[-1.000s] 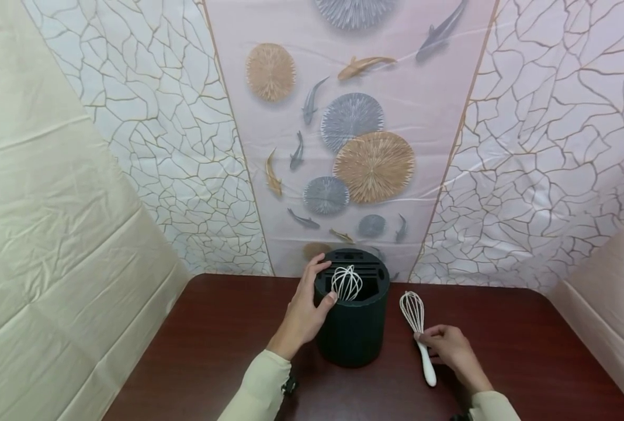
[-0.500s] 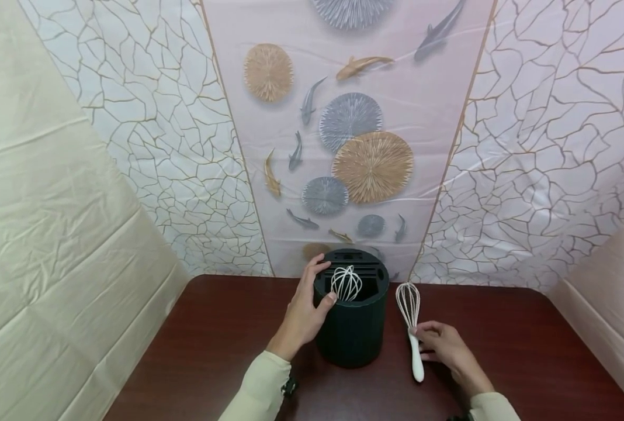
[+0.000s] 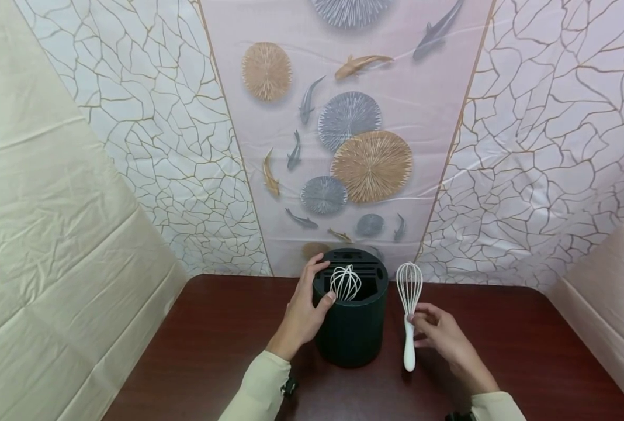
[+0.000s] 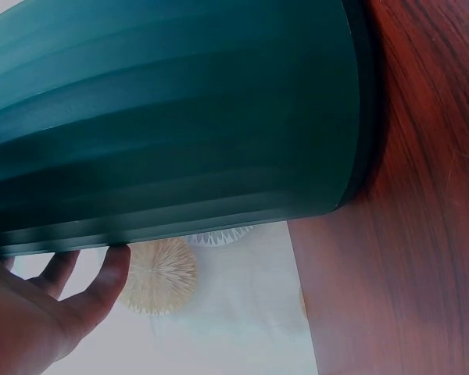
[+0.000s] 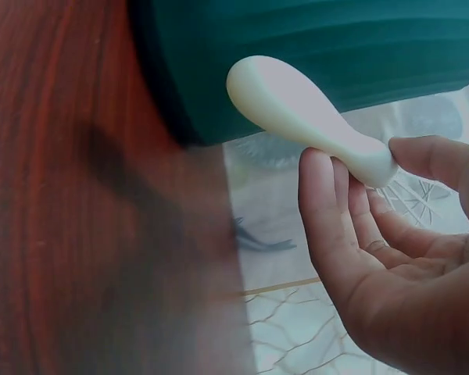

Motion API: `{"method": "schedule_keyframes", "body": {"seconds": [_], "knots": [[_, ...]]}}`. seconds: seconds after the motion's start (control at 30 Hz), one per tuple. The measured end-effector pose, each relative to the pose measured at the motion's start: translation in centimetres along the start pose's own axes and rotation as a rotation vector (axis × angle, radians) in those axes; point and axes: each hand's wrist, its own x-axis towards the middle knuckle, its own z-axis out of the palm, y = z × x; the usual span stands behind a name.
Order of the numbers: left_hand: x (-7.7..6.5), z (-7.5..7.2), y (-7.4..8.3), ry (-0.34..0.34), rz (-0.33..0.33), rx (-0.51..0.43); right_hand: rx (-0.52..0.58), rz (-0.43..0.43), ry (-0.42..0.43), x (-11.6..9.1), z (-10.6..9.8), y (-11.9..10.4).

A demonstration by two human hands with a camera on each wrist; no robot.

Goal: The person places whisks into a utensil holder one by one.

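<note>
A dark green round utensil holder [image 3: 350,333] with slots in its top stands upright on the table. One whisk's white wire loops [image 3: 346,283] stick up from its large opening; the handle is hidden inside. My left hand [image 3: 304,313] grips the holder's left side near the rim, thumb at the front, fingers farther back. To the right of the holder, my right hand [image 3: 440,333] pinches a second whisk [image 3: 409,345] between thumb and fingers where handle meets wires. This whisk is raised off the table, wires up, and its white handle [image 5: 285,98] points down in the right wrist view.
The dark red wooden table [image 3: 212,339] lies under everything. A patterned cloth [image 3: 364,228] hangs behind its back edge, close to the holder. Pale cloth [image 3: 70,234] hangs at the left side, and more at the right.
The second whisk has risen from the table and swung more upright, shifting slightly left and toward the back with my right hand. My left hand and the holder have stayed in place.
</note>
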Motion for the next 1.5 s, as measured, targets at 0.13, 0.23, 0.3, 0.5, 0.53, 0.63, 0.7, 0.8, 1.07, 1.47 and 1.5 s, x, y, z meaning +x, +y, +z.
{"method": "schedule_keyframes", "body": {"seconds": [0.13, 0.23, 0.3, 0.5, 0.53, 0.63, 0.7, 0.8, 1.07, 1.47, 1.5], "knots": [[0.0, 0.1, 0.0, 0.0, 0.007, 0.003, -0.022, -0.021, 0.02, -0.5, 0.2, -1.0], [-0.2, 0.1, -0.2, -0.002, 0.006, 0.005, -0.031, -0.026, 0.041, -0.8, 0.4, -1.7], [-0.2, 0.1, -0.2, -0.003, 0.002, 0.004, -0.03, -0.023, 0.059, -1.0, 0.6, -2.2], [-0.4, 0.1, -0.2, 0.002, 0.006, -0.007, -0.025, -0.033, 0.099, -1.8, 0.8, -4.0], [-0.4, 0.1, -0.1, 0.003, 0.007, -0.007, -0.024, -0.033, 0.105, -1.9, 0.7, -4.2], [-0.4, 0.1, -0.1, 0.003, -0.001, -0.007, -0.015, -0.022, 0.108, -2.0, 0.7, -4.9], [-0.4, 0.1, 0.0, 0.003, -0.008, -0.003, -0.005, -0.01, 0.108, -2.1, 0.6, -5.3], [-0.4, 0.1, 0.0, 0.003, -0.02, 0.0, 0.014, -0.006, 0.106, -2.4, 0.6, -5.9], [-0.3, 0.1, 0.1, -0.004, -0.028, -0.006, 0.039, -0.097, 0.09, -3.4, 0.5, -8.4], [-0.3, 0.0, 0.4, 0.003, -0.026, -0.006, 0.069, -0.223, 0.067, -4.1, 0.2, -11.7], [-0.3, 0.0, 0.4, 0.003, -0.026, -0.006, 0.066, -0.221, 0.068, -4.2, 0.2, -11.9]]}}
